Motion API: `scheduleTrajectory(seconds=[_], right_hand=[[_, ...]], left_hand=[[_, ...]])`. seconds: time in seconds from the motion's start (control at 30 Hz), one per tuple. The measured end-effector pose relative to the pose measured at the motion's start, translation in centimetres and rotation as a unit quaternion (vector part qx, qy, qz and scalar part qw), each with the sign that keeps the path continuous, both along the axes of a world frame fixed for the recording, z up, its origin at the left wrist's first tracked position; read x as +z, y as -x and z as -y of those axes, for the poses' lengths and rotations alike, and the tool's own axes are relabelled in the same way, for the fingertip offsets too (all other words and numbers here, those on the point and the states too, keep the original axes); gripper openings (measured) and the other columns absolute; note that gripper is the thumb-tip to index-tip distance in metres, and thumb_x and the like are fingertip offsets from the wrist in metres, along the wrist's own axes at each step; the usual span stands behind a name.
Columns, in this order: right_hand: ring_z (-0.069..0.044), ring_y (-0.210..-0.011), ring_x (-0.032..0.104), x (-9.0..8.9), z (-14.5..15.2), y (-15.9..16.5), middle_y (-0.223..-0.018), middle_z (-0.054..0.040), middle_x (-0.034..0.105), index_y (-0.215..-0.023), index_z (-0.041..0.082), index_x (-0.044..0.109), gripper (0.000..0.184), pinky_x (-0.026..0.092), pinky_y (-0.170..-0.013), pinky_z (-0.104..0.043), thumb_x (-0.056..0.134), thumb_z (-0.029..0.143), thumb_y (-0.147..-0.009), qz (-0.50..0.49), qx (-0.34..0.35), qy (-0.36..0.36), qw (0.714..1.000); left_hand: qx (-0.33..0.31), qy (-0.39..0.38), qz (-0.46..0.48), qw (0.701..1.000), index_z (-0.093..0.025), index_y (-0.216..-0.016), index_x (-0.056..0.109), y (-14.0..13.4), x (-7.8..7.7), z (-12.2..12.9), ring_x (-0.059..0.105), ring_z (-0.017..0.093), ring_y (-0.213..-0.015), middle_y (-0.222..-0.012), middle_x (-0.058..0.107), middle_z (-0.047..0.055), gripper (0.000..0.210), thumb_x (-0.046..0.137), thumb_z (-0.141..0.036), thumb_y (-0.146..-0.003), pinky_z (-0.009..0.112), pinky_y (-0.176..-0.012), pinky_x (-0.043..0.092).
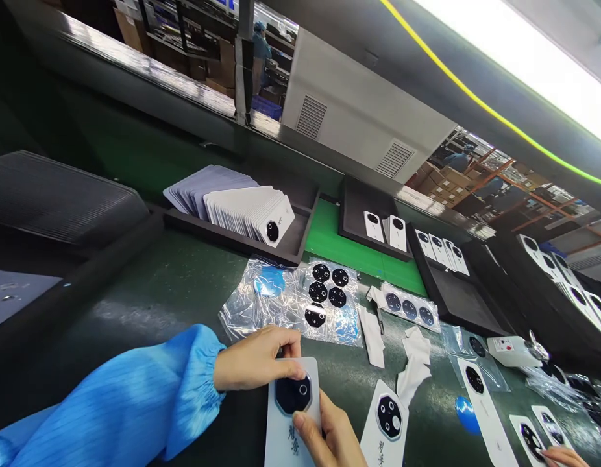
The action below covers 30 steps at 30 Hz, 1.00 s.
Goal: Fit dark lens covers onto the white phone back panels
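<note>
A white phone back cover point(291, 446) with a dark octagonal camera lens plate point(289, 393) and dark script is between my hands at the bottom middle. My left hand point(261, 360), in a blue sleeve, pinches its top edge, thumb by the plate and fingers partly hidden behind. From the right, my right hand point(332, 433) grips the cover's side, thumb on its face just below the plate. To the right lies another white cover point(371, 433), its plate showing several lens rings. Just above my hands, a clear plastic film sheet point(295, 318) carries several black octagonal plates point(318, 292).
A black tray point(217, 232) holds fanned white covers point(242, 207); more trays line the back right. Dark stacked sheets point(61, 194) stand left. Crumpled white wipes point(416, 360), a plastic bottle point(515, 352) and a co-worker's hand point(566, 456) beside further covers are right.
</note>
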State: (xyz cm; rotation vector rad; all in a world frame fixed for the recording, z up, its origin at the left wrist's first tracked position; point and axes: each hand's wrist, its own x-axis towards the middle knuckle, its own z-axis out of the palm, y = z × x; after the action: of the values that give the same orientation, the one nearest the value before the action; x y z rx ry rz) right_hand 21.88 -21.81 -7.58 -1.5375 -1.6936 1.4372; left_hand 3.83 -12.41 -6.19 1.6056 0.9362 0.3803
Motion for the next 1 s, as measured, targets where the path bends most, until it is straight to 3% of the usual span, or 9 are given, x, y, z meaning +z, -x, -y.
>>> scheduleTrajectory(seconds=[0.17, 0.33, 0.47, 0.57, 0.63, 0.83, 1.0], right_hand=[[-0.018, -0.074, 0.052, -0.2, 0.1, 0.5, -0.083, -0.0039, 0.065, -0.11, 0.017, 0.065, 0.061, 0.037, -0.068, -0.027, 0.044, 0.069, -0.085, -0.008, -0.02, -0.008, 1.0], [-0.019, -0.081, 0.055, 0.9, -0.8, 0.5, -0.087, -0.0039, 0.066, -0.104, 0.018, 0.068, 0.057, 0.041, -0.071, -0.026, 0.058, 0.068, -0.078, -0.107, -0.048, 0.062, 0.991], [-0.021, -0.086, 0.06, 1.6, -1.1, 1.2, -0.09, -0.004, 0.068, -0.104, 0.02, 0.069, 0.051, 0.046, -0.078, -0.029, 0.062, 0.063, -0.078, -0.187, -0.174, 0.062, 0.965], [-0.021, -0.077, 0.063, 1.4, -1.0, 1.6, -0.081, -0.0033, 0.069, -0.101, 0.019, 0.069, 0.05, 0.05, -0.072, -0.03, 0.067, 0.061, -0.075, -0.21, -0.29, 0.045, 0.933], [-0.021, -0.073, 0.064, 1.1, -0.8, 1.7, -0.079, -0.0038, 0.07, -0.098, 0.018, 0.069, 0.05, 0.051, -0.067, -0.029, 0.068, 0.061, -0.074, -0.208, -0.332, 0.027, 0.92], [-0.021, -0.073, 0.065, -0.2, -0.3, 2.0, -0.079, -0.0039, 0.071, -0.091, 0.018, 0.068, 0.049, 0.051, -0.061, -0.027, 0.066, 0.064, -0.073, -0.211, -0.351, -0.007, 0.912], [-0.019, -0.062, 0.064, -0.8, 0.0, 2.2, -0.071, -0.0018, 0.069, -0.092, 0.018, 0.067, 0.048, 0.048, -0.053, -0.026, 0.071, 0.06, -0.07, -0.237, -0.338, 0.021, 0.911]], left_hand=[[0.015, 0.002, 0.006, 1.0, -0.02, -0.061, 0.044, -0.2, -0.2, 0.3, 0.046, 0.015, -0.068, -0.065, 0.048, -0.005, 0.021, 0.059, -0.034, -0.067, 0.025, -0.061, 0.032], [0.058, -0.006, 0.02, 0.998, -0.02, -0.067, 0.049, -0.6, -0.2, 0.7, 0.048, 0.016, -0.073, -0.072, 0.052, -0.004, 0.016, 0.057, -0.034, -0.071, 0.026, -0.067, 0.037], [0.067, -0.002, 0.088, 0.994, -0.021, -0.082, 0.055, -1.0, -0.5, 1.5, 0.054, 0.018, -0.081, -0.083, 0.059, -0.001, 0.022, 0.053, -0.042, -0.078, 0.028, -0.074, 0.041], [0.067, 0.095, 0.207, 0.971, -0.021, -0.1, 0.048, -1.6, -1.1, 2.5, 0.057, 0.02, -0.089, -0.094, 0.06, 0.001, 0.04, 0.062, -0.047, -0.073, 0.029, -0.077, 0.043], [0.064, 0.143, 0.232, 0.96, -0.022, -0.104, 0.043, -2.0, -1.5, 3.3, 0.058, 0.022, -0.093, -0.1, 0.06, 0.002, 0.051, 0.07, -0.041, -0.066, 0.031, -0.08, 0.044], [0.096, 0.144, 0.163, 0.971, -0.02, -0.117, 0.044, -2.9, -2.1, 4.8, 0.05, 0.029, -0.116, -0.111, 0.061, 0.006, 0.054, 0.06, -0.035, -0.068, 0.037, -0.095, 0.04], [0.107, 0.163, 0.179, 0.964, -0.018, -0.125, 0.043, -3.0, -2.3, 5.0, 0.052, 0.031, -0.115, -0.12, 0.059, 0.01, 0.062, 0.059, -0.043, -0.071, 0.039, -0.097, 0.041]])
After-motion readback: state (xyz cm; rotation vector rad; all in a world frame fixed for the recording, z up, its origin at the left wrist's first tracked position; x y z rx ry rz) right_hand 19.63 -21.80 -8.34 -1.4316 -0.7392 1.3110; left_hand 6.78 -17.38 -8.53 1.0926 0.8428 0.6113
